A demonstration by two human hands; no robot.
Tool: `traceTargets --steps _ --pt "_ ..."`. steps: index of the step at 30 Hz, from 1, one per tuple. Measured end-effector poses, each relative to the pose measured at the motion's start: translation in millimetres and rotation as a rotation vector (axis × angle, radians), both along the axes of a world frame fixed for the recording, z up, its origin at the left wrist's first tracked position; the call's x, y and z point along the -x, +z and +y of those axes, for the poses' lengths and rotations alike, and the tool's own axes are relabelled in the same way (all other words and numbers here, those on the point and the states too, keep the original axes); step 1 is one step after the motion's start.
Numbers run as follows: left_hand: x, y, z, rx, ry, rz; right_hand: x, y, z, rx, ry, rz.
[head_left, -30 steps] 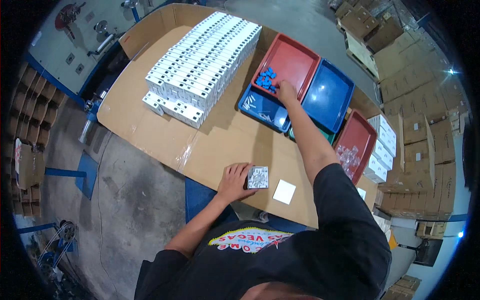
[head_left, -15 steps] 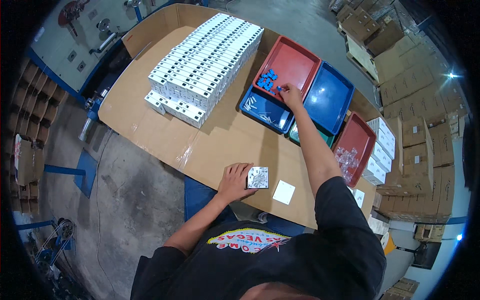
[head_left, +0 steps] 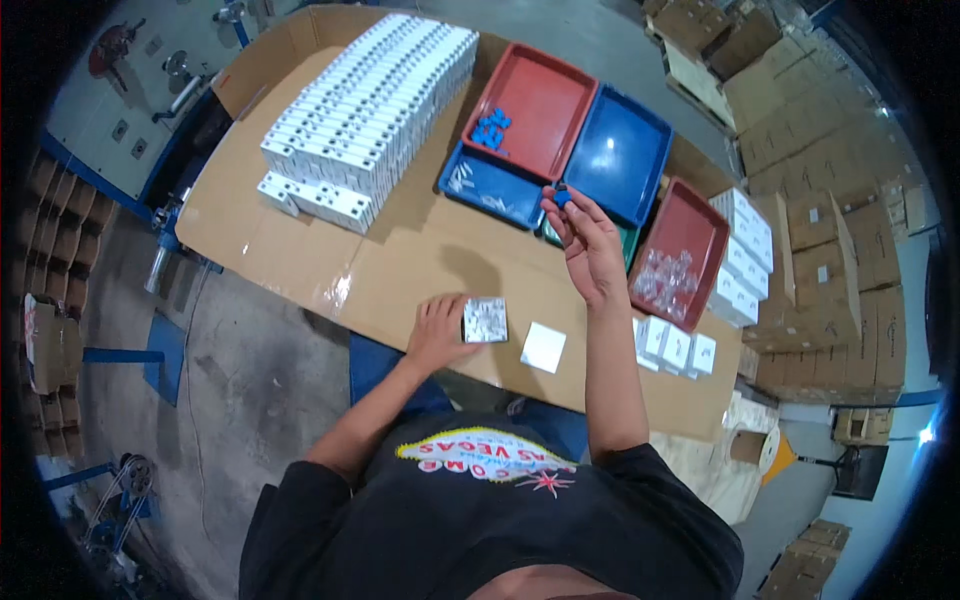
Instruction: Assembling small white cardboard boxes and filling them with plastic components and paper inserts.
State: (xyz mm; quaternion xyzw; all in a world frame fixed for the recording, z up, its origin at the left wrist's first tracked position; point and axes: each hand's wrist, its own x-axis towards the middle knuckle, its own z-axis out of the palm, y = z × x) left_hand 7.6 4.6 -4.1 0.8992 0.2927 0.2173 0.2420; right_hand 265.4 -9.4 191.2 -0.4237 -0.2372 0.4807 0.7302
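Note:
My left hand (head_left: pixel 438 335) is closed against the left side of a small square white box (head_left: pixel 487 320) whose upper face looks mottled grey; what that face shows in detail I cannot make out. Raised over the front of the trays, my right hand (head_left: pixel 595 252) pinches a small blue piece (head_left: pixel 562 198) between thumb and fingers. Just right of the box, a flat white square (head_left: pixel 543 348) lies on the cardboard. More small blue pieces (head_left: pixel 490 130) are gathered in the near left corner of the red tray (head_left: pixel 545 90).
Rows of white boxes (head_left: pixel 365 105) are stacked at the left. A blue tray (head_left: pixel 510 205) holds small white parts; another blue tray (head_left: pixel 620 150) adjoins it. Clear plastic pieces (head_left: pixel 668 282) lie in a second red tray (head_left: pixel 693 225). White boxes (head_left: pixel 740 255) stand along the right edge.
My right hand has come up and back toward me from the red tray, bringing a blue piece with it. My left hand stays on the box. The whole view has shifted slightly.

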Motion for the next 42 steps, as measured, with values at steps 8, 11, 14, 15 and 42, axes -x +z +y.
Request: traceTargets --steps 8,11,14,15,42 --pt "-2.2 -2.1 1.7 -0.013 0.003 0.018 22.5 -22.9 -51.7 -0.001 0.034 0.137" --pt "-2.6 -6.4 -1.4 0.005 0.001 0.024 22.2 -43.7 -60.6 -0.008 0.028 0.115" --pt "-5.0 -8.2 1.7 0.029 0.020 -0.005 20.4 -72.3 -61.0 0.066 0.027 0.147" --pt "-4.1 -7.8 0.7 0.042 0.020 -0.031 23.4 -84.3 -62.2 0.083 0.040 0.158" --pt "2.6 -6.0 1.2 0.089 0.017 -0.090 66.0 -169.4 -45.3 0.062 0.227 -1.446"
